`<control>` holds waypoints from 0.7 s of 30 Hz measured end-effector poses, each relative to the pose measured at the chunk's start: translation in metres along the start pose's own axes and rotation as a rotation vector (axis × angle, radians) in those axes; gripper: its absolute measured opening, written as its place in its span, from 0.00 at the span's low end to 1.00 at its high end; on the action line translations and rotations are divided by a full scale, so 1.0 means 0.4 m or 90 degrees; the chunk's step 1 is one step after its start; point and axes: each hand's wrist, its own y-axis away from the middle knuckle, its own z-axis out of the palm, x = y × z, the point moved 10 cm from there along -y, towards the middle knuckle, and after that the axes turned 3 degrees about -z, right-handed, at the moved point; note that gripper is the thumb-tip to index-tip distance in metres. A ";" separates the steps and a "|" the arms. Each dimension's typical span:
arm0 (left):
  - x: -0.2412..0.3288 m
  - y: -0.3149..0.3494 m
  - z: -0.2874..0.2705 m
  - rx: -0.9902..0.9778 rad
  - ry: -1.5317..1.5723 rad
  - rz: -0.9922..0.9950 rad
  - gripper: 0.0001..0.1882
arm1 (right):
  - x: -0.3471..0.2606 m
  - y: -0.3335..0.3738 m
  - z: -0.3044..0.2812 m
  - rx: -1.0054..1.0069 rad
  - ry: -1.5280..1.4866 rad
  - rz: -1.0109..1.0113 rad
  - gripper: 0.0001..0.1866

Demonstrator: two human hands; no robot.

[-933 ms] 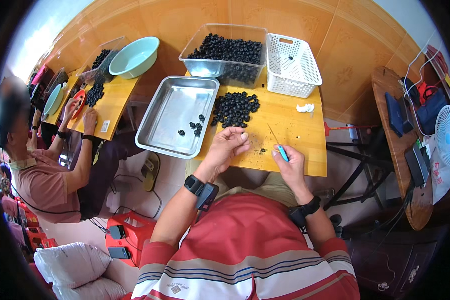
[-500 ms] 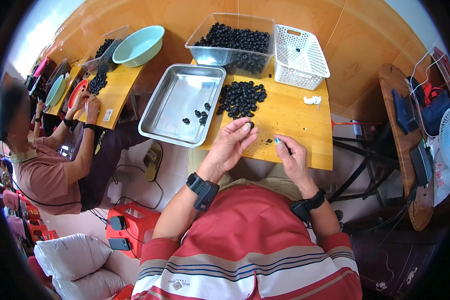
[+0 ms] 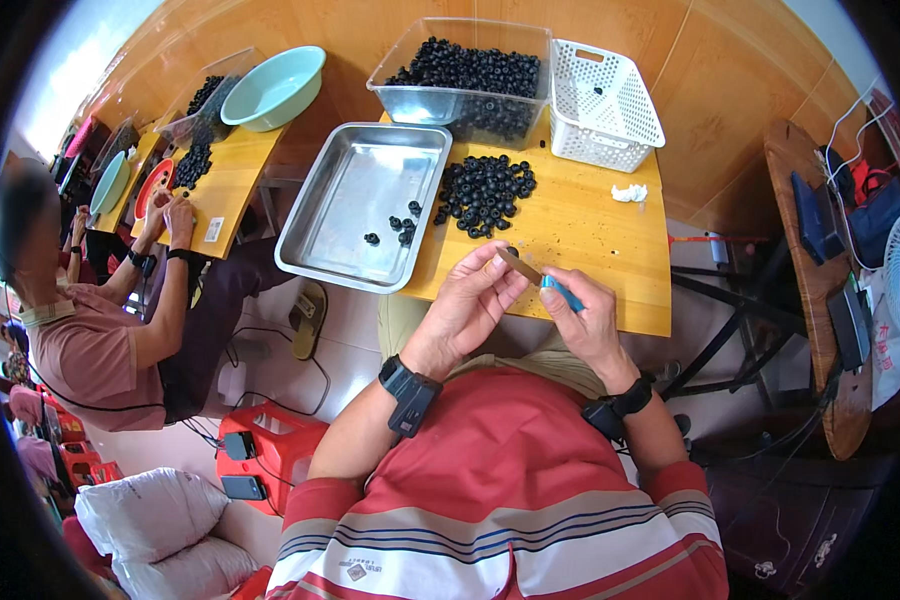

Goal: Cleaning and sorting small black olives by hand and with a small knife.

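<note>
Head view: left hand (image 3: 467, 305) fingers curl nearly closed, pinching a small dark berry (image 3: 511, 252) at their tips. Right hand (image 3: 588, 318) fingers close on a blue-handled knife (image 3: 545, 280), its blade touching the berry.

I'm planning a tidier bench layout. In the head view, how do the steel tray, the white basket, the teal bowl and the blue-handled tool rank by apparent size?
1. Steel tray, clearly largest.
2. White basket.
3. Teal bowl; it sits further from the camera, so its rank against the basket is unsure.
4. Blue-handled tool in the right hand, smallest.
</note>
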 end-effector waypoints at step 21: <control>-0.037 0.008 0.028 -0.055 0.066 -0.023 0.13 | -0.024 0.003 -0.023 0.014 0.019 -0.072 0.19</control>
